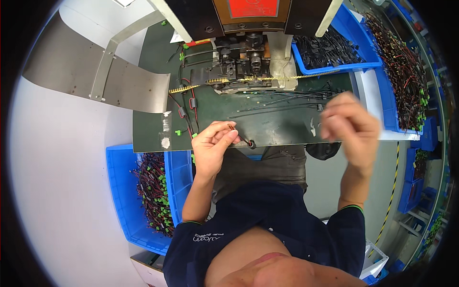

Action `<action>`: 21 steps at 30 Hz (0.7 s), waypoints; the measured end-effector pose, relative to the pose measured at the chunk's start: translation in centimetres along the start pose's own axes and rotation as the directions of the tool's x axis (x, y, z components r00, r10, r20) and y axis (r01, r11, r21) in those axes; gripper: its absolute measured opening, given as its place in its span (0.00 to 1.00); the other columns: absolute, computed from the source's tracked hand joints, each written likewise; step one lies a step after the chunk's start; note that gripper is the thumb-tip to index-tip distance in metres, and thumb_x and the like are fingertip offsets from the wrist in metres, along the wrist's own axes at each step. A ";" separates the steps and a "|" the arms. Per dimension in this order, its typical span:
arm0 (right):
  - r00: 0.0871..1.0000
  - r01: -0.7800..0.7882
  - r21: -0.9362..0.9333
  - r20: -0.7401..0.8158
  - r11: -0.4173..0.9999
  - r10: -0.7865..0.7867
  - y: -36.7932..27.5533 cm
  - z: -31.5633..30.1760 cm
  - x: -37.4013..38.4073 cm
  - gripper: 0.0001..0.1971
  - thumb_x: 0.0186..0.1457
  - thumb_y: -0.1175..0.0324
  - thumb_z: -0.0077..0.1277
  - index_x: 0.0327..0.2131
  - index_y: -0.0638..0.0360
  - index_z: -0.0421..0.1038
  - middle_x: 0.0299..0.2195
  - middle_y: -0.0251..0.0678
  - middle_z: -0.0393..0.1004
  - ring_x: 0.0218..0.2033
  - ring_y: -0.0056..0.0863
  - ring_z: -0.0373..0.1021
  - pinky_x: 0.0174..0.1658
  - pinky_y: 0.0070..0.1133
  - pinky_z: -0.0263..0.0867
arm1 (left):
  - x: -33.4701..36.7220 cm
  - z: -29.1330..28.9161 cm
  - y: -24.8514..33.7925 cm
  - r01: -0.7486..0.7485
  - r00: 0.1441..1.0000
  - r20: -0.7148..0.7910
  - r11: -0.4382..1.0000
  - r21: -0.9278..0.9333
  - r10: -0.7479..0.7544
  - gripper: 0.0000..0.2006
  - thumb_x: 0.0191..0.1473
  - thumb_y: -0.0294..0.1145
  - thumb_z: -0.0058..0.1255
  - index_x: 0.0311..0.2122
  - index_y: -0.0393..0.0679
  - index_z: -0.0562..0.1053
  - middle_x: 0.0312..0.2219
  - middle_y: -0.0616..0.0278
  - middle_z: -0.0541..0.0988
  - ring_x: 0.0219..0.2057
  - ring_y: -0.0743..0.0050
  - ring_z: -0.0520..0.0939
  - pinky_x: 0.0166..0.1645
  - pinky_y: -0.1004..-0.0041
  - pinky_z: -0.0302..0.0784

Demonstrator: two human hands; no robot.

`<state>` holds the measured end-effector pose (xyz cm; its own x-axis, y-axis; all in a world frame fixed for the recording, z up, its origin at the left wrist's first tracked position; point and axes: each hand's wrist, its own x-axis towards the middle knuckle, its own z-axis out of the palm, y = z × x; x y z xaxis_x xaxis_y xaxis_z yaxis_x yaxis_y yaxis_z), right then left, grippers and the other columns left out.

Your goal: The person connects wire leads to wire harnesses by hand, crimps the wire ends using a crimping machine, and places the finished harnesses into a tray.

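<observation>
My left hand (213, 144) is at the front edge of the green table (267, 129), pinching a short wire (244, 138) between thumb and fingers. A small black round part (252, 144) is at that wire's lower end. My right hand (353, 128) is raised at the table's right side, its fingers curled and smeared by motion; whether they hold anything does not show. Nearest to it lie several black cables (287, 101), stretched leftward. Beyond them stands a crimping machine (253, 62), with a yellowish terminal strip (184, 89) running through it.
Red-and-black wires with grey cylinders (193, 103) and green connectors lie left on the table. A blue bin (119, 201) of similar wires stands at lower left. Black cables fill a blue bin (334, 68) at back right, beside another wire-filled bin (389, 95). A curved metal sheet (138, 88) juts in at left.
</observation>
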<state>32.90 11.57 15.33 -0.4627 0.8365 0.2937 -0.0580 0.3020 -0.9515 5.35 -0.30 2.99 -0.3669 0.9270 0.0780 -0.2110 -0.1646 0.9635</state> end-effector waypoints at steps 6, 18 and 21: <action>0.924 -0.374 0.231 0.172 0.898 0.341 9.2 8.6 -2.9 0.06 0.60 0.76 0.60 0.40 0.68 0.78 0.34 0.32 0.78 0.30 0.17 0.76 0.32 0.14 0.71 | -0.1 0.4 -0.1 0.012 1.000 -0.012 0.994 -0.105 -0.013 0.07 0.58 0.15 0.57 0.42 0.30 0.78 0.31 0.53 0.85 0.33 0.69 0.87 0.40 0.72 0.86; 0.967 -0.226 0.173 0.161 0.959 0.199 12.4 12.6 -2.7 0.06 0.59 0.75 0.61 0.38 0.68 0.78 0.34 0.30 0.74 0.27 0.10 0.69 0.26 0.12 0.66 | -0.1 0.0 -1.2 -0.127 0.992 0.023 0.991 -0.048 0.128 0.05 0.58 0.14 0.57 0.40 0.31 0.78 0.38 0.58 0.77 0.32 0.77 0.80 0.38 0.78 0.79; 0.970 -0.232 0.213 0.128 0.949 0.208 12.1 12.7 -2.6 0.05 0.60 0.75 0.61 0.38 0.67 0.78 0.34 0.30 0.72 0.26 0.10 0.67 0.24 0.13 0.65 | -0.1 0.5 -1.5 -0.153 0.988 -0.027 0.988 -0.012 0.153 0.05 0.58 0.14 0.57 0.40 0.31 0.78 0.38 0.58 0.77 0.31 0.79 0.79 0.37 0.78 0.77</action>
<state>22.21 7.25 1.89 -0.5743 0.8152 0.0751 -0.1363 -0.0047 -0.9907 6.12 0.00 1.64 -0.4195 0.8813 0.2174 -0.1632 -0.3088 0.9370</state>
